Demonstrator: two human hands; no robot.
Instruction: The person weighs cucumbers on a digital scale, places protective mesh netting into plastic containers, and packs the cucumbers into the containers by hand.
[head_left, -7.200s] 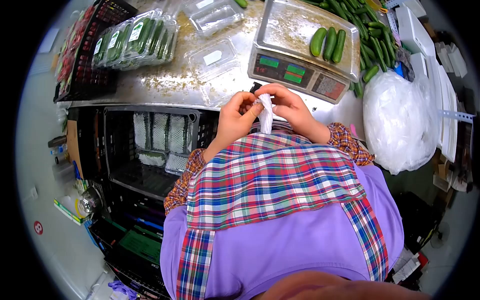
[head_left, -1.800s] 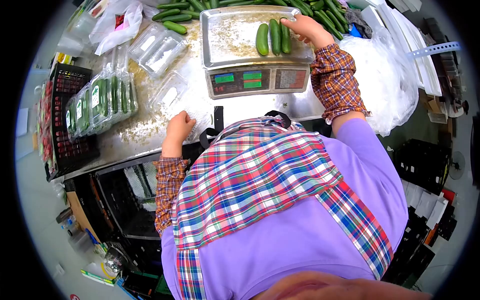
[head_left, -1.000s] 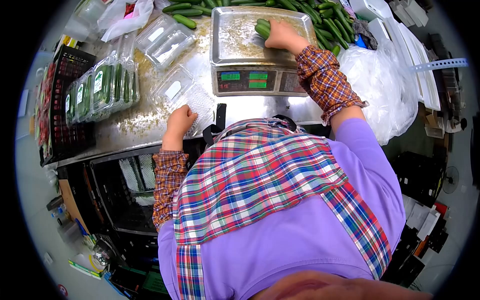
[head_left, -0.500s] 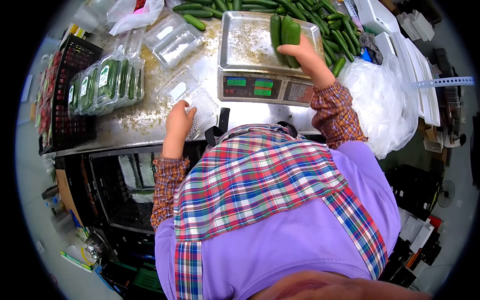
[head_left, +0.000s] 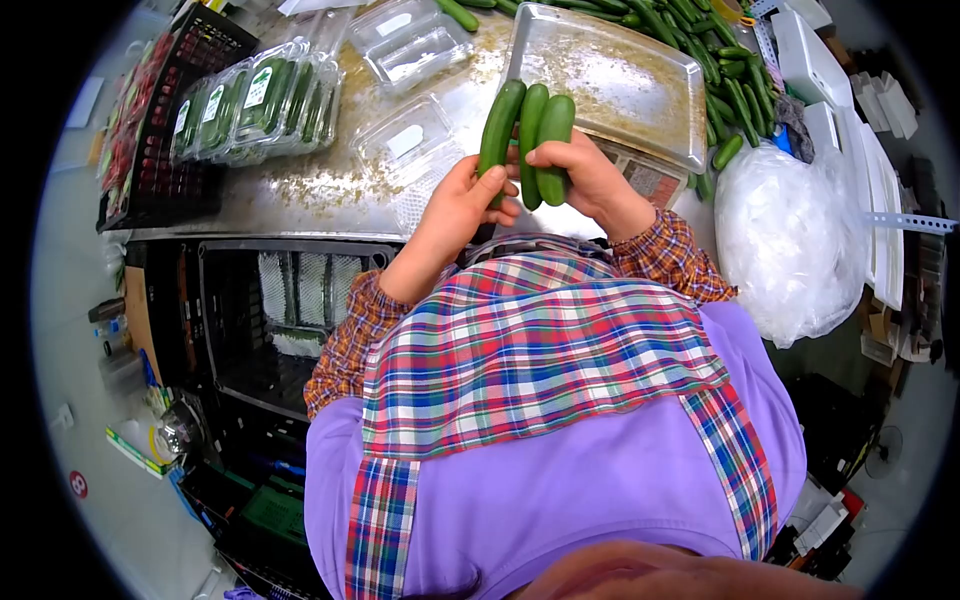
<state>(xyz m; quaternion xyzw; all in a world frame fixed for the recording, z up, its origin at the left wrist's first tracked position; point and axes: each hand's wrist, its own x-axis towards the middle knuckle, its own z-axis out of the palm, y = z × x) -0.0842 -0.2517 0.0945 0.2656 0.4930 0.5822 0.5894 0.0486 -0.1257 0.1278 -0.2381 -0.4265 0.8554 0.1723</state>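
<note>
Three green cucumbers are held upright side by side in front of my apron. My left hand [head_left: 462, 203] grips the leftmost cucumber [head_left: 500, 125], its thumb across the lower part. My right hand [head_left: 590, 178] is closed round the other two, a middle cucumber [head_left: 533, 130] and a right cucumber [head_left: 555, 128]. Just behind them is the metal pan [head_left: 640, 75] of a scale, whose display is mostly hidden by my hands. Left of my hands lies an open clear plastic clamshell box [head_left: 405, 140] with a white label and a mesh pad [head_left: 412, 205] in its near half.
Filled cucumber packs [head_left: 265, 100] stand at the left beside a black crate [head_left: 165, 110]. Another open clamshell [head_left: 410, 45] lies farther back. Loose cucumbers [head_left: 740, 90] are heaped behind and right of the scale. A white plastic bag [head_left: 790, 240] bulges at the right edge.
My right hand has brought cucumbers from over the scale pan toward my body. My left hand has left the clamshell's mesh pad and taken hold of one cucumber. The view has shifted.
</note>
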